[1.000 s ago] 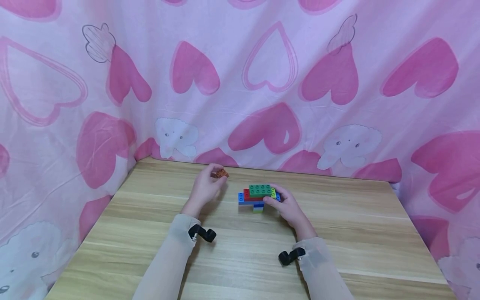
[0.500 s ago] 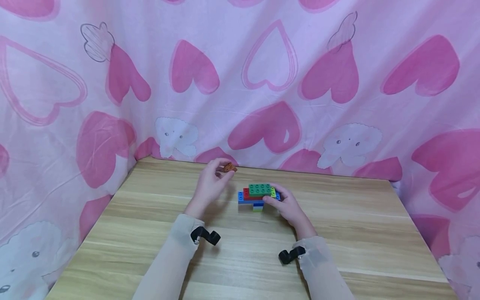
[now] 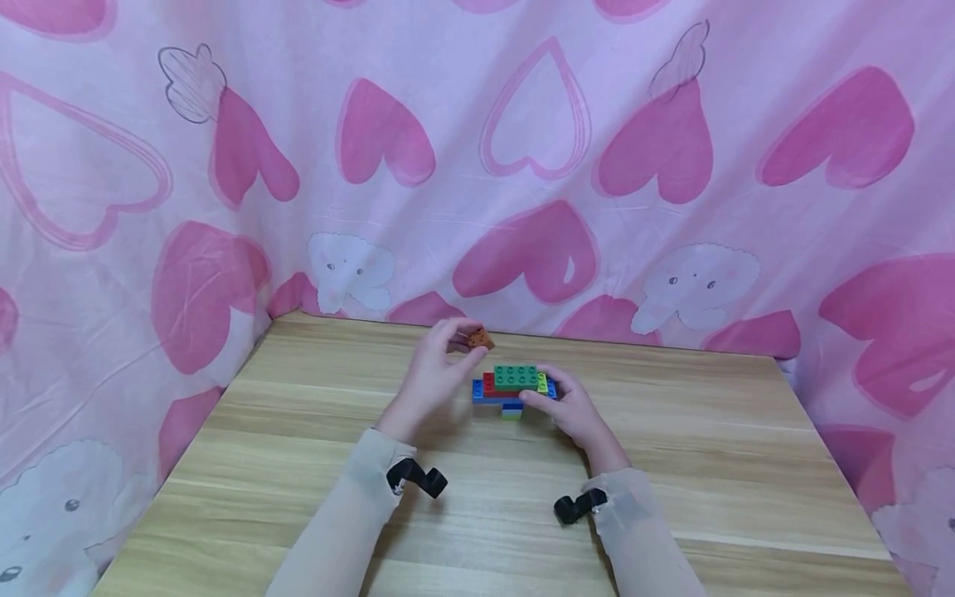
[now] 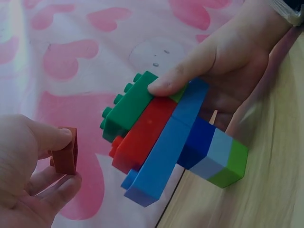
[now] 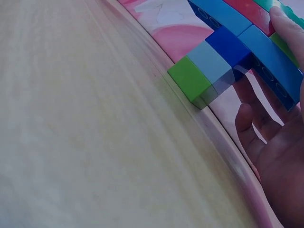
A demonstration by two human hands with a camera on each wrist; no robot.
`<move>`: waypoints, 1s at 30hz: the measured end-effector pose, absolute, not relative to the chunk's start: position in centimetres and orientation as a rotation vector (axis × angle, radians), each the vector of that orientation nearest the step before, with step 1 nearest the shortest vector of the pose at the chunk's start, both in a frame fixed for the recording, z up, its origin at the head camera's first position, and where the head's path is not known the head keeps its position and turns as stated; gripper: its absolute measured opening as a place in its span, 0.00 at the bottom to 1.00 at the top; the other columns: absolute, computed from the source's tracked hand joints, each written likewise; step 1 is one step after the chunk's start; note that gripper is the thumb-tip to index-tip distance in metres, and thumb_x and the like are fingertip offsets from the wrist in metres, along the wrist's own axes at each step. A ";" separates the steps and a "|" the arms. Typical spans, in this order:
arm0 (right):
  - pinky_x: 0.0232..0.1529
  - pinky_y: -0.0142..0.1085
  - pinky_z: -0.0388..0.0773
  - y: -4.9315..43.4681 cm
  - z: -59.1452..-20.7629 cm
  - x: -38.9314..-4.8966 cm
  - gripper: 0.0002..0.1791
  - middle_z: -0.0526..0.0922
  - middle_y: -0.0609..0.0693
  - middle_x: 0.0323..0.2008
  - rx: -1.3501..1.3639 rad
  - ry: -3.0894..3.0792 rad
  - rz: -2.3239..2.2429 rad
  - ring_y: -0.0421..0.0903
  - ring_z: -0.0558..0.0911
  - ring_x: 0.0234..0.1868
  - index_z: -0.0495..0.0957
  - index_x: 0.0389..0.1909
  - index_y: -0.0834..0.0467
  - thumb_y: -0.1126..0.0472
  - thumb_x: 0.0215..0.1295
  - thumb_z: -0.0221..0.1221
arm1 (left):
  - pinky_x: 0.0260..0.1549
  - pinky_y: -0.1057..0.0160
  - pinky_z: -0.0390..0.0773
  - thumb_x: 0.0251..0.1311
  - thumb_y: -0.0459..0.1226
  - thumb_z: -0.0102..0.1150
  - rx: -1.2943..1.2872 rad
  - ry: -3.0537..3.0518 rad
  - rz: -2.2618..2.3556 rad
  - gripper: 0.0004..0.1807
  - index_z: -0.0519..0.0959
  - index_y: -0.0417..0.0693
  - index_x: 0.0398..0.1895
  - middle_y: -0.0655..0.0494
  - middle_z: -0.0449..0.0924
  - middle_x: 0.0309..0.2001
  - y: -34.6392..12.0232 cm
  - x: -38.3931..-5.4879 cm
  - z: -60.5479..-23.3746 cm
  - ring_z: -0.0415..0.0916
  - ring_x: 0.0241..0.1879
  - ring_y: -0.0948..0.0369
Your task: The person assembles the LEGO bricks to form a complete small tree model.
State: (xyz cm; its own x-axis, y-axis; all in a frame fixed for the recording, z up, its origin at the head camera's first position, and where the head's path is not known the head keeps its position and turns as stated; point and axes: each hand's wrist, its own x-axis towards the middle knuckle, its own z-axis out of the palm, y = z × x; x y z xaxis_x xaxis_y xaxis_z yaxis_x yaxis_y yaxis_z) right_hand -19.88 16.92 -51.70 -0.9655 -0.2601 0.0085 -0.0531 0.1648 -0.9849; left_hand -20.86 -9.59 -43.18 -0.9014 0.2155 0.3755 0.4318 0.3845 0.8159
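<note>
My left hand [image 3: 436, 373] pinches a small brown toy building brick [image 4: 65, 152] between thumb and fingers, raised left of the stacked bricks and apart from them. With thumb and fingers, my right hand [image 3: 573, 410] grips the right side of the brick structure. This has a green brick [image 3: 516, 377] on top, over a red brick [image 4: 145, 135] and a yellow-green one, then a row of blue bricks [image 4: 164, 161]. Below the row, a narrow stem goes dark blue, light blue, and a lime green brick [image 5: 189, 83] at the foot. My right fingertips are partly hidden behind the structure.
Both hands are over a wood-grain table [image 3: 477, 531]. A pink curtain [image 3: 462, 199] with hearts and cartoon figures hangs along the table's back edge and both sides. Black wrist cameras stick out from both sleeves.
My left hand has moved right with the brown brick, rising a little at first, and is now closer to the structure. The right hand and the structure have hardly moved.
</note>
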 end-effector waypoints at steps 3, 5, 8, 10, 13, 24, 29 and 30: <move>0.58 0.36 0.82 16.9 -51.6 -19.8 0.28 0.82 0.56 0.64 -0.313 2.262 -1.916 0.55 0.80 0.60 0.81 0.69 0.52 0.50 0.73 0.73 | 0.58 0.56 0.86 0.74 0.36 0.71 -0.585 -2.450 -1.522 0.18 0.81 0.49 0.64 0.56 0.83 0.56 -9.4 -20.7 -43.2 0.84 0.54 0.58; 0.57 0.36 0.83 16.9 -51.6 -19.8 0.27 0.82 0.56 0.64 -0.320 2.260 -1.921 0.55 0.80 0.59 0.81 0.69 0.52 0.51 0.73 0.73 | 0.58 0.57 0.86 0.73 0.36 0.72 -0.602 -2.444 -1.526 0.17 0.81 0.49 0.62 0.56 0.83 0.55 -9.2 -20.5 -43.1 0.84 0.53 0.59; 0.57 0.35 0.82 16.9 -51.6 -19.9 0.26 0.82 0.56 0.63 -0.336 2.259 -1.927 0.55 0.80 0.59 0.81 0.68 0.52 0.52 0.74 0.73 | 0.57 0.57 0.86 0.72 0.35 0.72 -0.645 -2.422 -1.542 0.16 0.81 0.47 0.59 0.56 0.83 0.54 -8.8 -20.3 -43.0 0.85 0.53 0.58; 0.57 0.35 0.82 16.9 -51.6 -19.9 0.26 0.82 0.56 0.63 -0.340 2.262 -1.927 0.55 0.80 0.58 0.81 0.68 0.52 0.52 0.74 0.73 | 0.57 0.57 0.86 0.72 0.34 0.73 -0.688 -2.411 -1.538 0.16 0.81 0.46 0.59 0.55 0.84 0.54 -8.6 -20.2 -43.0 0.85 0.53 0.58; 0.57 0.36 0.82 16.9 -51.6 -20.0 0.26 0.83 0.56 0.63 -0.344 2.269 -1.917 0.55 0.80 0.58 0.81 0.68 0.52 0.51 0.74 0.73 | 0.56 0.57 0.87 0.71 0.34 0.73 -0.774 -2.418 -1.481 0.17 0.81 0.45 0.59 0.54 0.84 0.54 -8.3 -20.0 -43.0 0.85 0.51 0.58; 0.59 0.41 0.83 16.9 -51.6 -20.1 0.24 0.83 0.56 0.62 -0.404 2.286 -1.913 0.56 0.82 0.57 0.82 0.66 0.52 0.51 0.74 0.72 | 0.51 0.57 0.87 0.72 0.34 0.72 -0.995 -2.471 -1.308 0.17 0.83 0.47 0.60 0.55 0.83 0.57 -7.3 -19.5 -43.2 0.83 0.52 0.60; 0.62 0.47 0.80 16.9 -51.6 -20.1 0.24 0.83 0.54 0.63 -0.384 2.302 -1.895 0.56 0.81 0.59 0.82 0.65 0.50 0.49 0.74 0.73 | 0.53 0.54 0.87 0.72 0.34 0.72 -1.008 -2.481 -1.305 0.20 0.82 0.44 0.64 0.52 0.83 0.58 -7.1 -19.3 -43.2 0.83 0.53 0.58; 0.63 0.49 0.80 16.9 -51.6 -20.0 0.24 0.83 0.54 0.63 -0.380 2.303 -1.894 0.56 0.81 0.59 0.82 0.65 0.49 0.48 0.73 0.73 | 0.54 0.54 0.87 0.72 0.34 0.72 -1.008 -2.485 -1.304 0.21 0.81 0.44 0.65 0.52 0.83 0.58 -7.1 -19.3 -43.2 0.83 0.54 0.57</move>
State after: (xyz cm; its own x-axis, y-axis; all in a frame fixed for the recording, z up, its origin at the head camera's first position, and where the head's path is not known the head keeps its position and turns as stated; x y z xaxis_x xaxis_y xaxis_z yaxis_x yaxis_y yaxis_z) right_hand -20.03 16.89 -51.56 -0.9590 -0.2779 0.0546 -0.1072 0.1779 -0.9782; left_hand -19.29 -7.11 -43.22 -0.7602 0.4904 0.4262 0.6293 0.3927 0.6706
